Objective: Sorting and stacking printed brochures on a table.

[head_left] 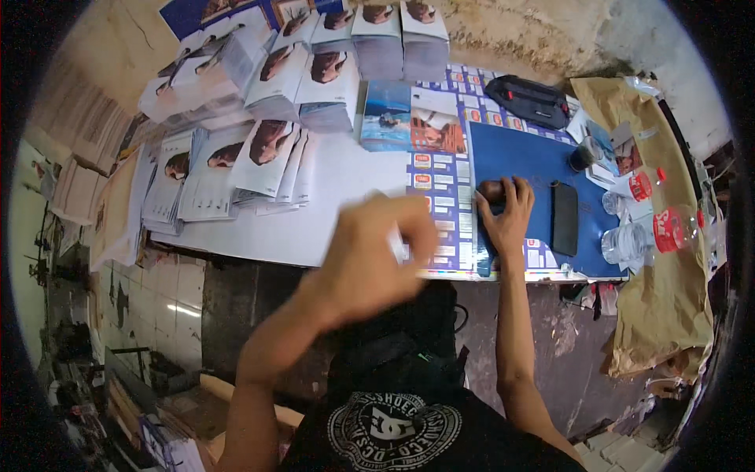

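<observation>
Resting on the blue mat, my right hand has its fingers and thumb around a dark brown rounded object; its exact kind is not clear. My left hand is raised over the front edge of the table, smeared by motion. Its fingers look bent, but whether they hold anything cannot be made out. Beneath both hands runs a printed sheet with purple and white label-like blocks. Right of my right hand lies a black oblong case.
Stacks of printed leaflets crowd the back left, with more piles in front. Two picture booklets lie mid-table. A black pouch, a dark jar, plastic bottles and brown paper occupy the right side.
</observation>
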